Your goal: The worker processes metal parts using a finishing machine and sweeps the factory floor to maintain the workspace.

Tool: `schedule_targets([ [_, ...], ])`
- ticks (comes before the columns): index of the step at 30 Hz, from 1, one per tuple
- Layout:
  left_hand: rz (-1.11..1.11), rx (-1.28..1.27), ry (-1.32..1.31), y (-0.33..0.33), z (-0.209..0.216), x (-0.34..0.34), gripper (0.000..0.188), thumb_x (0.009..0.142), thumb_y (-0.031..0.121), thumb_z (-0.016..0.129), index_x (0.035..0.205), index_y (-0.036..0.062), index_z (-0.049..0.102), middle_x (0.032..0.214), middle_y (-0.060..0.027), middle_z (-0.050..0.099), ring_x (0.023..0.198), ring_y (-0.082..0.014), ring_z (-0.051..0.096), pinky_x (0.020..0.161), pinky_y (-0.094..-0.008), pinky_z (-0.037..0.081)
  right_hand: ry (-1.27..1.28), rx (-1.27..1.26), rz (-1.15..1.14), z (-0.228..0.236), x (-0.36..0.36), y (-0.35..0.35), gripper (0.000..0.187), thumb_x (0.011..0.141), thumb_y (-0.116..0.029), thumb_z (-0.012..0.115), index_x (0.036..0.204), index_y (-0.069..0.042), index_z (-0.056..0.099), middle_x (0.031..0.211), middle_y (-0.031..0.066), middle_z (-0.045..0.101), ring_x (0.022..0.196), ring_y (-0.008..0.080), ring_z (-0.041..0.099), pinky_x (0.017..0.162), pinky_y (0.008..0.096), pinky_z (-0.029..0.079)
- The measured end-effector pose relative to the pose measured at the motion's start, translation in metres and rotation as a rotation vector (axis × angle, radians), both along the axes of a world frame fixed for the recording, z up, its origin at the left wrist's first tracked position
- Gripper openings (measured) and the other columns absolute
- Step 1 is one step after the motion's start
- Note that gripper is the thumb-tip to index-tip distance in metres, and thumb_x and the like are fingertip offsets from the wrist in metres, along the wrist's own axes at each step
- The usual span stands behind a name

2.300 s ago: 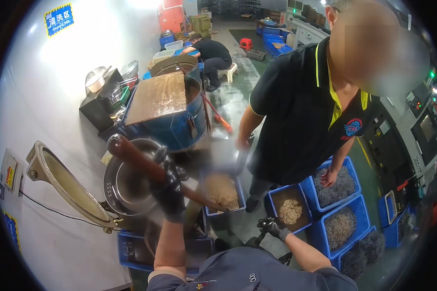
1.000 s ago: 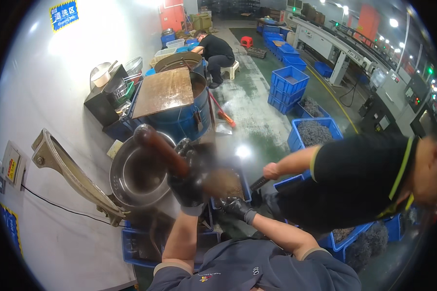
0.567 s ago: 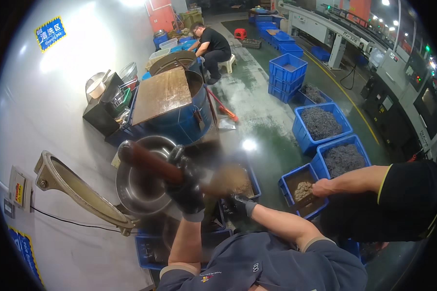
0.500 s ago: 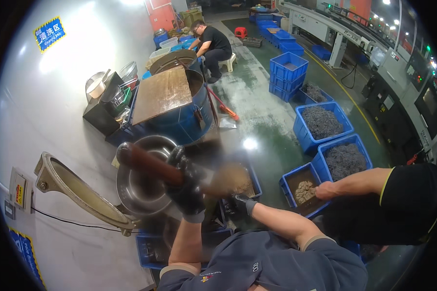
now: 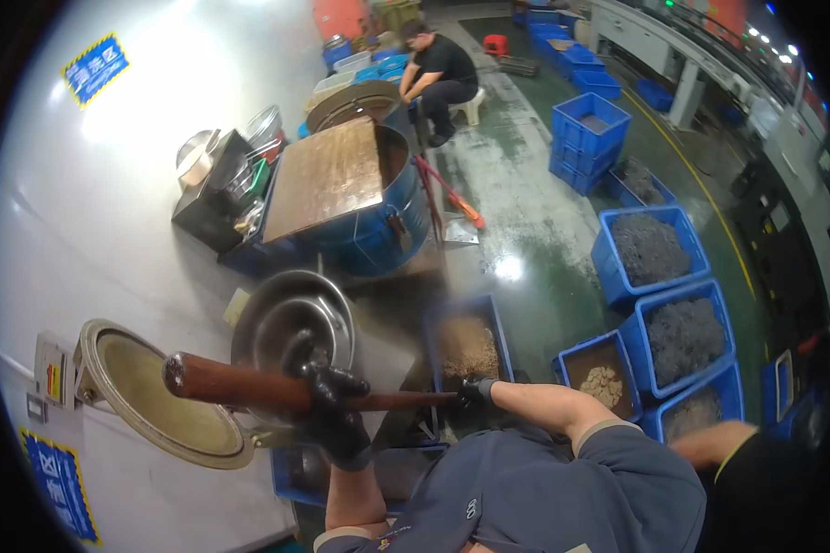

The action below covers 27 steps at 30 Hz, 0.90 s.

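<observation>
In my black-gloved left hand [image 5: 337,405] is a long reddish-brown handle [image 5: 258,387], with the fingers closed round its thick part. My right hand [image 5: 475,392], gloved in black too, is closed on its thin end. Whatever head the handle may have is not clear to see. Just beyond my right hand stands a blue bin [image 5: 502,348] with tan granular material [image 5: 466,346], partly blurred. Behind my left hand is a round steel basin [image 5: 244,327]. A round, cream-coloured hinged lid [image 5: 161,396] stands open to its left.
A co-worker's forearm [image 5: 715,445] reaches in at the right, near blue bins [image 5: 652,350] of grey material and tan pieces. A blue drum [image 5: 369,244] under a board [image 5: 327,175] stands ahead. A seated person [image 5: 443,74] works beyond, near a red-handled tool [image 5: 452,195].
The handle has swung to nearly level, its thick end moving left and down. My view has shifted left. The co-worker's hand has left the small bin of tan pieces.
</observation>
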<state>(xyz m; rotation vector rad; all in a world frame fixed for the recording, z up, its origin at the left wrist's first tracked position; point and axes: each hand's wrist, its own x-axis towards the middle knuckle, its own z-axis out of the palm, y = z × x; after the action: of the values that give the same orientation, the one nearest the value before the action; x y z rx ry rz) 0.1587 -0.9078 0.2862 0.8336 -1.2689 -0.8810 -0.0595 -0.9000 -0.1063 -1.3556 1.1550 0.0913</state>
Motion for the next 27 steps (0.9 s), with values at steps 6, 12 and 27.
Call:
schedule_targets([
  [6,0.097,-0.037,-0.449,-0.033,-0.100,-0.019,0.027,0.086,0.015,0.055,0.110,0.0016,0.057,0.091,-0.0091,0.060,0.085,-0.0188,0.057,0.077,-0.0323,0.047,-0.025,-0.228,-0.094,0.011,-0.056,-0.032,0.040,0.090,-0.046,0.055,0.088,-0.008,0.066,0.074,0.0078,0.067,0.058,0.0243,0.063,0.057,0.0361,0.051],
  [12,0.287,0.032,0.062,-0.006,0.032,-0.048,0.039,0.077,0.009,0.064,0.114,0.0033,0.056,0.100,-0.0062,0.064,0.093,-0.0108,0.058,0.081,-0.0290,0.048,0.128,-0.623,0.497,0.121,-0.017,-0.057,0.067,0.072,-0.042,0.068,0.128,-0.009,0.051,0.120,0.0196,0.058,0.112,0.0343,0.055,0.092,0.0428,0.045],
  [27,0.439,-0.049,0.280,0.050,0.016,-0.013,0.036,0.070,0.011,0.070,0.104,0.0063,0.060,0.082,-0.0055,0.067,0.072,-0.0127,0.065,0.066,-0.0295,0.051,-0.480,-0.727,0.976,0.126,0.052,-0.065,0.040,0.079,-0.024,0.072,0.106,0.002,0.058,0.099,0.0221,0.064,0.087,0.0350,0.063,0.072,0.0412,0.050],
])
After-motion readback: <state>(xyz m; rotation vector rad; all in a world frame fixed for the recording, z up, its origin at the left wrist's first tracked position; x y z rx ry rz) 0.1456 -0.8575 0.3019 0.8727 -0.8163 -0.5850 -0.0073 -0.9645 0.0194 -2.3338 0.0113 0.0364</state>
